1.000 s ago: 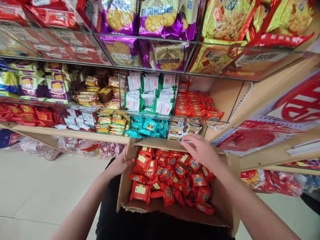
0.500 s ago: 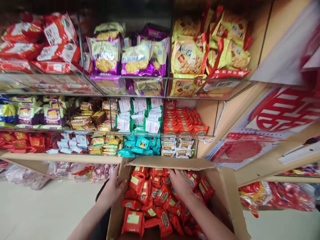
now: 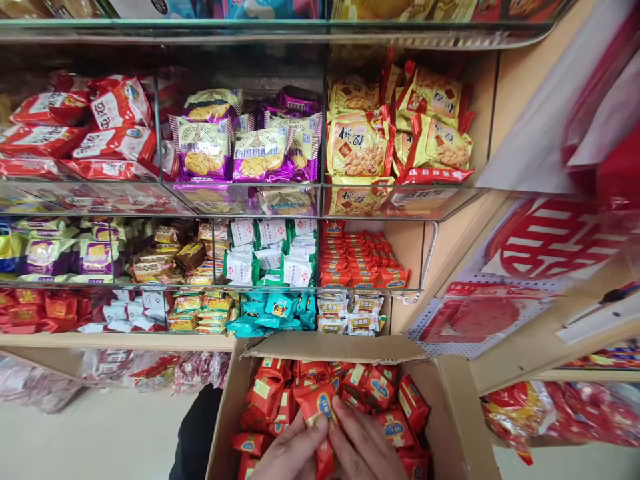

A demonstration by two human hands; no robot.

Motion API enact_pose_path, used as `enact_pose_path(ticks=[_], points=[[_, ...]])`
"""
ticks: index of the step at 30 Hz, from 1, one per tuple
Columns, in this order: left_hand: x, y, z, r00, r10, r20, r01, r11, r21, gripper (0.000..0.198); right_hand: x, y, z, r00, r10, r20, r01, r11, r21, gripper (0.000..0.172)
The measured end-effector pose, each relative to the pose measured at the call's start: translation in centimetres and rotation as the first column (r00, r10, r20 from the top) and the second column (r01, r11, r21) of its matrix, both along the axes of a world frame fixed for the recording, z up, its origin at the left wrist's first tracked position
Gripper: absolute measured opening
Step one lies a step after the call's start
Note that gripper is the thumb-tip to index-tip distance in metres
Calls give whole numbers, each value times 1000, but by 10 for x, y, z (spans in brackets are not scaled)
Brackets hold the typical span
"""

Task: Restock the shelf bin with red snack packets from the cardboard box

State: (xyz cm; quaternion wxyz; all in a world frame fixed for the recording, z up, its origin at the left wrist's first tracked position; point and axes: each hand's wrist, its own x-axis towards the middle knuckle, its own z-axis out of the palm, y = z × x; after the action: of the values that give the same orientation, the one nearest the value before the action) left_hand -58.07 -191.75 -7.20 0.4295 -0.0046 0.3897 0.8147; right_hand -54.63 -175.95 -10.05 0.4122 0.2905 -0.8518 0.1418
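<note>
Both hands meet over an open cardboard box (image 3: 453, 407) filled with small red snack packets (image 3: 395, 427). Between them is a red snack packet (image 3: 315, 401) with a blue and yellow label. My left hand (image 3: 293, 448) presses its thumb on the packet's face, fingers curled underneath. My right hand (image 3: 363, 440) closes on the packet's right side, fingers bent around it. A second red packet (image 3: 325, 460) shows between the palms, partly hidden; I cannot tell which hand has it.
Behind the box, glass-divided shelves hold red packets in rows (image 3: 363, 257), green-and-white packets (image 3: 273, 253), teal packets (image 3: 280, 307) and yellow biscuit packets (image 3: 357, 143). A wooden side panel (image 3: 465, 267) stands right. Plastic-wrapped goods (image 3: 565, 413) lie low at right.
My left hand has left the box's left rim and come over its middle. My right hand has come up from the packets toward me, and both now hold a red packet. The view has tilted up.
</note>
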Motion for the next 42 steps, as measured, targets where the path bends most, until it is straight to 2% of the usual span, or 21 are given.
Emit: enact_pose_path(ticks=[2,4,6,8,9,11,13,15,17,19,22,24,27,28,30,33,35,37,38,40,42], points=[[-8,3,26,999,-31,-16,30,999,-21,29,1,5,24,985,60,159,-15,963,-268,28],[-18,5,50,985,-89,-148,68,988,-142,29,-2,14,51,912,111,395,120,848,-516,33],[-30,9,66,918,-246,-310,160,947,-278,29,-11,24,72,805,204,556,255,728,-636,43],[-39,14,72,835,-364,-413,187,894,-408,30,-24,30,84,696,328,639,290,686,-667,39],[-42,17,73,816,-375,-440,168,883,-439,30,-30,32,86,650,378,659,299,670,-680,32],[-45,20,69,836,-278,-472,67,907,-416,33,-38,32,86,608,443,658,345,599,-722,22],[-47,21,63,864,-109,-491,-76,937,-342,37,-41,29,82,629,479,612,414,460,-786,22],[-48,21,56,859,35,-510,-207,936,-284,37,-41,26,76,647,511,566,456,335,-824,23],[-49,21,50,835,86,-543,-270,925,-269,33,-41,23,72,668,514,537,466,273,-841,25],[-49,22,47,805,75,-589,-276,926,-258,28,-42,20,69,709,461,534,453,281,-846,27],[-49,27,45,735,65,-675,-321,911,-261,23,-46,16,68,784,275,557,444,379,-812,29],[-50,30,44,622,71,-780,-470,830,-299,30,-49,13,68,817,133,560,454,449,-769,29],[-51,32,42,392,-50,-919,-709,620,-336,33,-50,7,66,845,-19,534,465,520,-717,27],[-52,31,42,340,-105,-934,-746,575,-336,33,-50,5,65,851,-47,523,464,533,-707,27],[-53,29,41,281,-191,-940,-766,546,-340,32,-50,3,62,858,-75,508,462,547,-698,27],[-55,24,41,224,-226,-948,-777,546,-314,29,-50,4,61,863,8,505,423,533,-733,24],[-57,21,43,189,-215,-958,-793,542,-279,29,-50,6,65,839,186,511,353,529,-772,19],[-61,17,47,169,-196,-966,-792,556,-252,29,-51,10,75,743,375,555,291,566,-771,26],[-63,15,49,175,-181,-968,-782,572,-248,28,-53,13,82,679,436,591,276,594,-755,31],[-65,8,51,227,-125,-966,-756,602,-256,24,-64,23,97,594,467,655,286,638,-714,34],[-65,0,50,314,-61,-947,-734,617,-283,26,-88,37,112,636,414,651,317,628,-711,36]])
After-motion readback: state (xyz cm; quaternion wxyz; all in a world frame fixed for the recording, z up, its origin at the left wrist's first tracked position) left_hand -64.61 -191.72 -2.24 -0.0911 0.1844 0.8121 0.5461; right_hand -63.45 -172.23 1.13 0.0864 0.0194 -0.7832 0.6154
